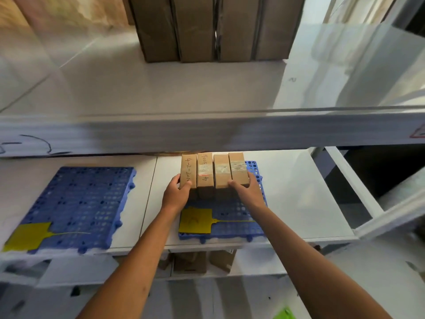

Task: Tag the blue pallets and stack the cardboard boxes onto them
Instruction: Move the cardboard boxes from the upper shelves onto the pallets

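Several narrow cardboard boxes (213,171) stand side by side in a row on the right blue pallet (239,217), on the middle shelf. My left hand (176,195) grips the left end of the row, and my right hand (249,192) grips the right end. A yellow tag (195,221) lies on the front of this pallet. A second blue pallet (76,203) lies to the left with nothing stacked on it and a yellow tag (27,237) at its front corner.
Large cardboard boxes (213,28) stand on the upper white shelf (161,88), whose front beam overhangs the row. More boxes (197,261) sit on the shelf below. A white rack frame (358,199) borders the right side.
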Action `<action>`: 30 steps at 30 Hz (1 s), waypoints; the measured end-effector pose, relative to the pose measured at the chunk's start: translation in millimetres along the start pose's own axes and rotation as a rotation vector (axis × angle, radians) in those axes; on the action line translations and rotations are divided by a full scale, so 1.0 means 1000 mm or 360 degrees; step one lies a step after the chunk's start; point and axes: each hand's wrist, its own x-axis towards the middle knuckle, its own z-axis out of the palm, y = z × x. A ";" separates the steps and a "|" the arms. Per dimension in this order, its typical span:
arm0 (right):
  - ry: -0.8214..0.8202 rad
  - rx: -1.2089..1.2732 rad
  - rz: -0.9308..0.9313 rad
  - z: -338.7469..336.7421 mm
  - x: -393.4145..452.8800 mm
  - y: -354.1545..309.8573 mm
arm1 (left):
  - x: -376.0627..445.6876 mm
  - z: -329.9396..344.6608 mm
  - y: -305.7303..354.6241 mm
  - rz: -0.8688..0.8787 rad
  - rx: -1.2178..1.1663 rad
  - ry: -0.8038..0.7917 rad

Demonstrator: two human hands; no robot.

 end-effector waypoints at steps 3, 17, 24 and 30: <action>0.0046 -0.0036 -0.0011 0.004 -0.008 0.001 | -0.002 -0.002 -0.004 0.0001 -0.0009 -0.0010; 0.0355 -0.0787 -0.0201 -0.005 -0.078 -0.028 | -0.026 -0.030 0.004 0.0217 0.0494 -0.0070; 0.0195 -0.1110 -0.0474 0.011 -0.162 -0.089 | -0.078 -0.086 0.052 0.0418 0.0559 -0.0118; 0.0205 -0.0961 -0.0824 0.077 -0.256 -0.141 | -0.173 -0.193 0.092 0.0810 0.0588 0.0026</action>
